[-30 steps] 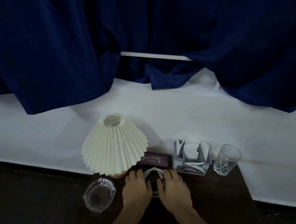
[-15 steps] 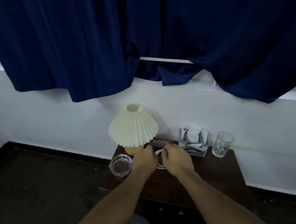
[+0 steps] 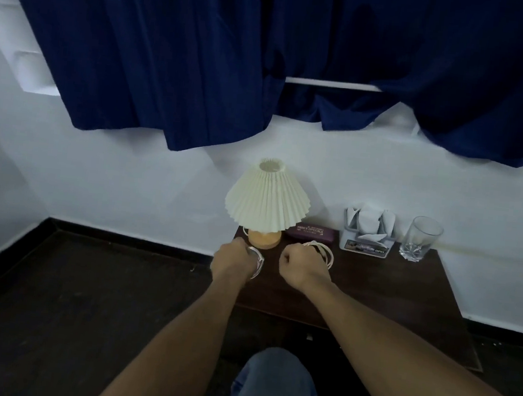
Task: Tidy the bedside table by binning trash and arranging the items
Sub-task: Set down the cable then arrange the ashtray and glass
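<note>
On the dark wooden bedside table [image 3: 382, 294] stands a lamp [image 3: 268, 198] with a pleated cream shade and an orange base. My left hand [image 3: 232, 259] is curled over a glass ashtray [image 3: 258, 263] at the table's front left corner; only the ashtray's right rim shows. To the right of the lamp base, my right hand [image 3: 301, 265] is a fist gripping a coiled white cord [image 3: 325, 253]. A purple glasses case [image 3: 311, 232] lies behind the cord.
At the back of the table, a grey napkin holder [image 3: 367, 233] with white napkins stands next to an empty drinking glass [image 3: 421, 238]. A white wall and dark blue curtains [image 3: 269, 53] rise behind. Dark floor lies to the left; my knee [image 3: 275, 389] is below.
The view has pulled back from the table. My left hand left the cord and moved left onto the ashtray. My right hand keeps hold of the coiled cord.
</note>
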Demonstrator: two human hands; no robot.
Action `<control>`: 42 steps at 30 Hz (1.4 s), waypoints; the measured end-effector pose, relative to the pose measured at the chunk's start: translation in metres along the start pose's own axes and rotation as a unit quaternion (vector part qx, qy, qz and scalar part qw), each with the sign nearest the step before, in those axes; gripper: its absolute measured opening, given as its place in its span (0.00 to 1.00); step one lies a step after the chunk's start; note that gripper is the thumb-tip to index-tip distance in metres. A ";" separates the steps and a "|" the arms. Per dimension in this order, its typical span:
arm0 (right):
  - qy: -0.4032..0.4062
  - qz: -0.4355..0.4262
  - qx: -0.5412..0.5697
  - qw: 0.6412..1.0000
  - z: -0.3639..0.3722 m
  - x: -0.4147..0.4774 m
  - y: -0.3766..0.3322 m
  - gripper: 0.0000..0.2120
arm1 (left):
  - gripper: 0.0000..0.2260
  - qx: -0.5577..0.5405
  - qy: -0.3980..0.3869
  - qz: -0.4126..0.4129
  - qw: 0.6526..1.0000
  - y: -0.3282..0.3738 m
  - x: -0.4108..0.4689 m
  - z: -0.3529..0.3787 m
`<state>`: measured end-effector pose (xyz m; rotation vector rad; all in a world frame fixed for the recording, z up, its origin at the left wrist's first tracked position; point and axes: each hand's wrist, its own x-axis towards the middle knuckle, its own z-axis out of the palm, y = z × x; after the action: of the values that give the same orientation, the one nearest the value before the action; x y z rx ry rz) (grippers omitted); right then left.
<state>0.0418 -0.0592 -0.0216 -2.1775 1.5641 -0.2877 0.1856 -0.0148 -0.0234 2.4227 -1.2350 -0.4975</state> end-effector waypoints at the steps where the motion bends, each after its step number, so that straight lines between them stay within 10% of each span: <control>1: -0.005 0.003 0.004 1.000 0.006 0.003 -0.005 0.12 | 0.13 0.000 0.000 -0.008 1.000 -0.007 0.004 -0.001; 27: -0.055 0.134 0.002 0.989 0.096 0.070 -0.022 0.12 | 0.15 0.018 -0.063 -0.094 0.993 -0.055 0.055 0.044; 42: 0.077 0.221 0.066 0.970 -0.042 0.009 0.101 0.13 | 0.14 0.012 -0.067 0.092 0.993 0.104 -0.013 0.071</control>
<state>-0.0582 -0.1035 -0.0328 -1.6822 1.9992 -0.4090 0.0731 -0.0725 -0.0337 2.2980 -1.5114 -0.6018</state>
